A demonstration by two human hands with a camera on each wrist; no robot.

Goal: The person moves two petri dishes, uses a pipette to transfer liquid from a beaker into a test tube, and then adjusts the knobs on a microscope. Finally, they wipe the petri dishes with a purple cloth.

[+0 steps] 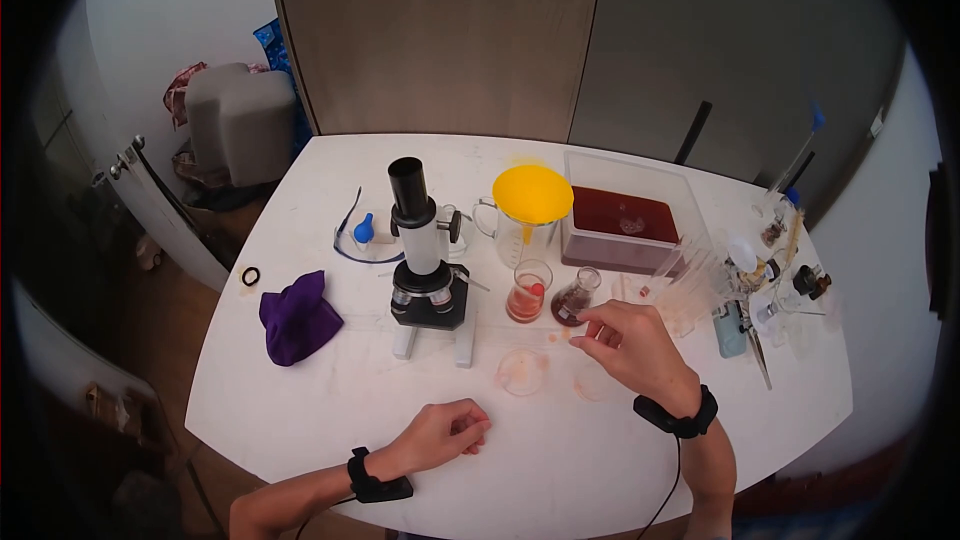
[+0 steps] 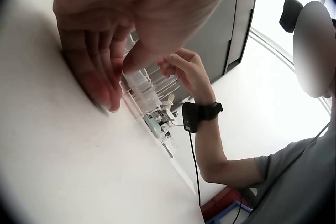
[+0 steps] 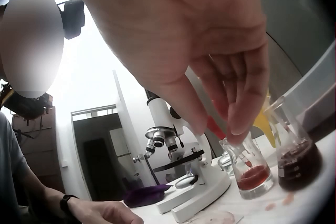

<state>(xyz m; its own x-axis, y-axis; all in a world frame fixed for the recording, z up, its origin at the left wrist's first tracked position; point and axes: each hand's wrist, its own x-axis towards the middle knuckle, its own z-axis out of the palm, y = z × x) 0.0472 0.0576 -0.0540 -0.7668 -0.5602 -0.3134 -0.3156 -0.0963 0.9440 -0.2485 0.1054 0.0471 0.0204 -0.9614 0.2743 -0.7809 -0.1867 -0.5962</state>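
My right hand (image 1: 635, 345) hovers over the table just right of a conical flask (image 1: 568, 308) of dark red liquid. Its thumb and fingers are bent, with a gap between them and nothing held. Left of the flask stands a glass beaker (image 1: 522, 308) with a little red liquid. A dropper with a red bulb (image 1: 538, 290) leans inside it; in the right wrist view the fingers overlap that bulb (image 3: 215, 128). My left hand (image 1: 440, 435) rests on the tabletop near the front edge, fingers loosely curled around nothing. Two shallow clear dishes (image 1: 522, 372) lie between the hands.
A microscope (image 1: 425, 250) stands left of the beaker, a purple cloth (image 1: 300, 320) beyond it. Behind are a jug with a yellow funnel (image 1: 532, 193) and a clear tub (image 1: 680, 180) of dark red liquid. Glass tubes (image 1: 690, 280) and small tools crowd the right side.
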